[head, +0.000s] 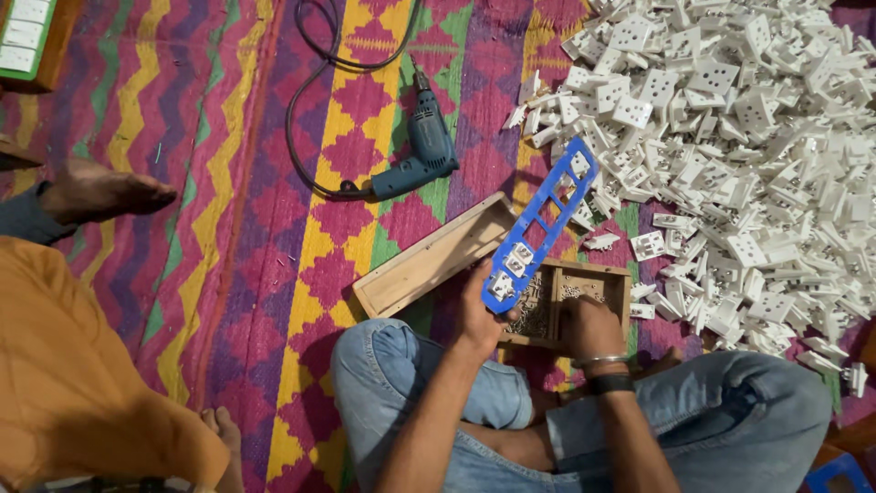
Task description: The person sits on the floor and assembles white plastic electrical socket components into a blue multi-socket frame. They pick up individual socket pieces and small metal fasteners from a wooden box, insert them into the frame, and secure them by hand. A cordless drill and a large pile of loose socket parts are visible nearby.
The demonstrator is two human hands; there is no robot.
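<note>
My left hand (481,315) holds the near end of a long blue plastic frame (542,222) with several square openings; white socket pieces sit in its openings at the near end and one at the far end. The frame slants up and away over a wooden tray (429,260). My right hand (591,326) reaches fingers-down into the tray's right compartment of small metal screws (533,315); whether it pinches one I cannot tell. I sit cross-legged in blue jeans behind the tray.
A big heap of white socket pieces (730,137) fills the right side of the patterned rug. A blue electric drill (424,146) with a black cord lies beyond the tray. Another person in orange (73,365), bare foot out, sits at left.
</note>
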